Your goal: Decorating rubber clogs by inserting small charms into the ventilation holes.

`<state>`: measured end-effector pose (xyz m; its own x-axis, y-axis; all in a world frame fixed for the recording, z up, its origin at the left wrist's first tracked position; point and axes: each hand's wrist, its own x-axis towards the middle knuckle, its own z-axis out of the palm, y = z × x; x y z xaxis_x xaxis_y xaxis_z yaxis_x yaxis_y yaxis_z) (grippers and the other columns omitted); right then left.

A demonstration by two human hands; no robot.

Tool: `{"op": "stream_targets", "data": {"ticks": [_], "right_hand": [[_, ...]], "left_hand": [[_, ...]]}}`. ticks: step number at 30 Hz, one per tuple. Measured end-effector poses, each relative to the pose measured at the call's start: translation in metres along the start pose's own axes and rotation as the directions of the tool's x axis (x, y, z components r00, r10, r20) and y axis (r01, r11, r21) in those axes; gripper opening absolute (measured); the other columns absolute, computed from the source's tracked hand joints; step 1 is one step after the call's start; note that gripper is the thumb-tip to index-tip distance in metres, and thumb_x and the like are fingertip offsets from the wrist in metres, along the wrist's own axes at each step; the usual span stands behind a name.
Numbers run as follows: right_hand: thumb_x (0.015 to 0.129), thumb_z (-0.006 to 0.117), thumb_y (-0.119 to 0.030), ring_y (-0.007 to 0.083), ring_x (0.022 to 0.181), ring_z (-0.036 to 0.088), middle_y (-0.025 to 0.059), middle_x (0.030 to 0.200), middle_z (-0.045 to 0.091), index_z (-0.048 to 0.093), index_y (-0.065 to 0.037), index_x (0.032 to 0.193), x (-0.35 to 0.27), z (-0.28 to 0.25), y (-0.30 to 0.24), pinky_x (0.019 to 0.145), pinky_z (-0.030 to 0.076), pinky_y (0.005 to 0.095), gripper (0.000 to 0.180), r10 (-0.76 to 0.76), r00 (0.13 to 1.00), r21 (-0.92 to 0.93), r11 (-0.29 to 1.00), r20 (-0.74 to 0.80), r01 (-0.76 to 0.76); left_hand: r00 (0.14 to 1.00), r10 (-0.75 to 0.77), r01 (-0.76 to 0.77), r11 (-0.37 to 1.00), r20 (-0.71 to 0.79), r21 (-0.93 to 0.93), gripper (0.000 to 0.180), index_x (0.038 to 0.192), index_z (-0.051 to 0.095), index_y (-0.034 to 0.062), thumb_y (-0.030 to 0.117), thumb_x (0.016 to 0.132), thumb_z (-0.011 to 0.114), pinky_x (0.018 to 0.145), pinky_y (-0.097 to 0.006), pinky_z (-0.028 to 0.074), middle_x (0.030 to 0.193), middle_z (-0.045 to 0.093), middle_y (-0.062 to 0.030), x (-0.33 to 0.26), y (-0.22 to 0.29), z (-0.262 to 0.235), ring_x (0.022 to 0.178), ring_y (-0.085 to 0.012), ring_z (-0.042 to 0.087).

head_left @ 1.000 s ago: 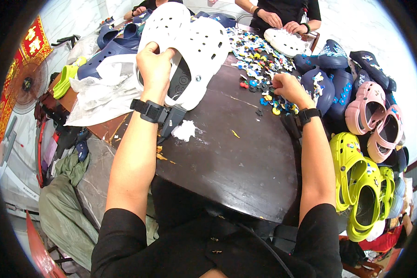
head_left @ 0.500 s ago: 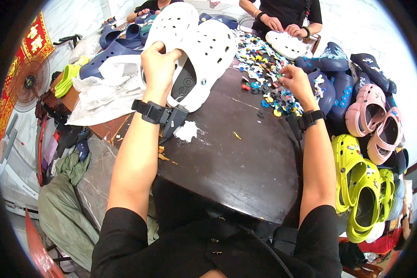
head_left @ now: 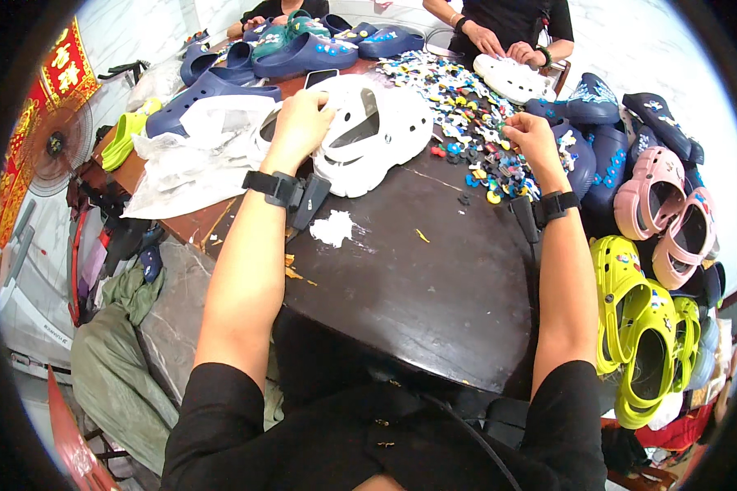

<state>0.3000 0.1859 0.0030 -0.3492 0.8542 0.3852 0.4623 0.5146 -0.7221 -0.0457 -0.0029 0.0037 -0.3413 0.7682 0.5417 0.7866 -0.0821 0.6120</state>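
My left hand (head_left: 301, 127) grips a pair of white clogs (head_left: 377, 155) with round holes, by the strap and rim side. The clogs rest low on the dark table, tilted, with their toes pointing right. At the right edge of a heap of small colourful shoe charms (head_left: 442, 94) is my right hand (head_left: 534, 141). Its thumb and fingers are pinched together over the heap, and whatever sits between the fingertips is too small to make out.
Across the table, a person's hands (head_left: 504, 51) work on a white clog (head_left: 512, 79). Navy clogs (head_left: 303, 57) stand at the back. Pink clogs (head_left: 648, 192) and lime clogs (head_left: 620, 282) line the right. A clear plastic bag (head_left: 184, 172) and a phone (head_left: 321, 78) lie left.
My left hand has lowered the white clogs and turned them toward the right, uncovering the navy clogs and phone behind. My right hand stays over the charms, nearly unmoved.
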Motion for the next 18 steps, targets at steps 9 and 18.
{"op": "stream_targets", "data": {"ticks": [9, 18], "right_hand": [[0.081, 0.065, -0.001, 0.0084, 0.064, 0.057, 0.0036, 0.076, 0.066, 0.068, 0.004, 0.099, 0.000, -0.003, -0.003, 0.058, 0.046, 0.0242, 0.019, 0.009, 0.999, 0.137, 0.990, 0.046, -0.015], [0.079, 0.064, 0.000, 0.0080, 0.065, 0.054, 0.0013, 0.075, 0.061, 0.065, 0.001, 0.097, 0.006, -0.014, 0.020, 0.057, 0.041, 0.0227, 0.018, 0.009, 1.000, 0.027, 1.000, 0.016, -0.009]], "left_hand": [[0.966, 0.133, -0.086, 0.974, -0.221, 0.212, 0.020, 0.090, 0.073, 0.0045, 0.022, 0.081, 0.067, 0.073, -0.040, 0.052, 0.081, 0.069, -0.0182, -0.004, 0.025, -0.016, 0.079, -0.0321, 0.068], [0.962, 0.108, -0.125, 0.991, 0.249, 0.054, 0.033, 0.100, 0.070, -0.0005, 0.029, 0.087, 0.066, 0.070, -0.031, 0.049, 0.080, 0.069, -0.0118, -0.002, 0.055, -0.003, 0.074, -0.0145, 0.064]]}}
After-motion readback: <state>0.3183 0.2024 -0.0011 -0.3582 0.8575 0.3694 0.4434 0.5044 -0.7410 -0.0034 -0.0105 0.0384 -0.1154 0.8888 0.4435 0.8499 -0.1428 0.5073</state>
